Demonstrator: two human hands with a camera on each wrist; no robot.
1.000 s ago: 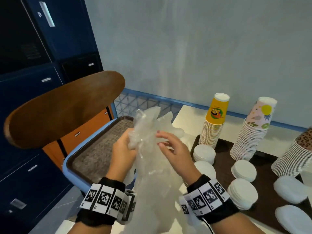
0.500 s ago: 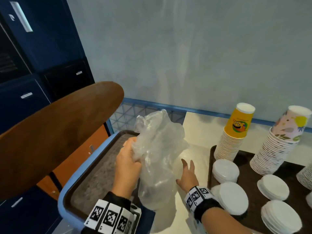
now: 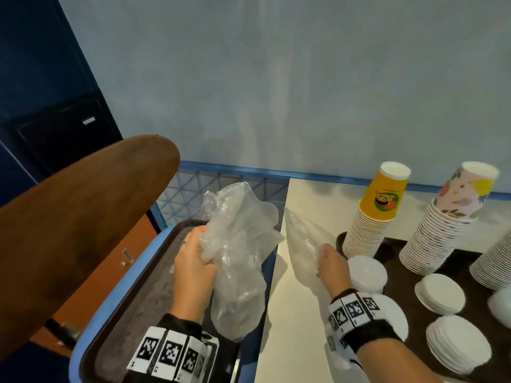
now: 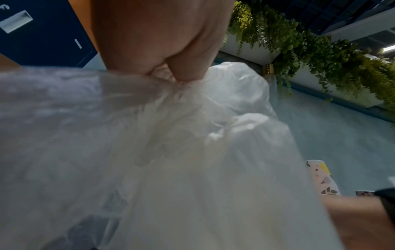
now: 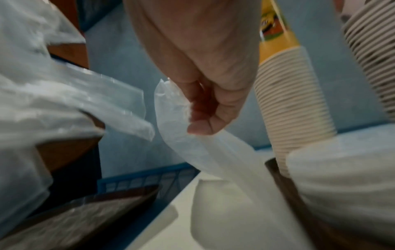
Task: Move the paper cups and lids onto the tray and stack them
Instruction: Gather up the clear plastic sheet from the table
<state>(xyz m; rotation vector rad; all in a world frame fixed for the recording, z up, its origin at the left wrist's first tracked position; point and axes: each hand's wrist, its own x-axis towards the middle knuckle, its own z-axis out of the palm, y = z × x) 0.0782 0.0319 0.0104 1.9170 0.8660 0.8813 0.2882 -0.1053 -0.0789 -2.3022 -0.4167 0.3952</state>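
While bagged: two hands point(image 3: 193, 261), two wrappers point(image 3: 237, 261)

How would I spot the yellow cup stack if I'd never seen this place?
Find the dark brown tray on the white table, right of the person's right hand. At the tray's far left corner stands a tall stack of upturned paper cups, the yellow cup stack. Only its top cup is yellow with a cartoon face; the neighbouring stack is floral.
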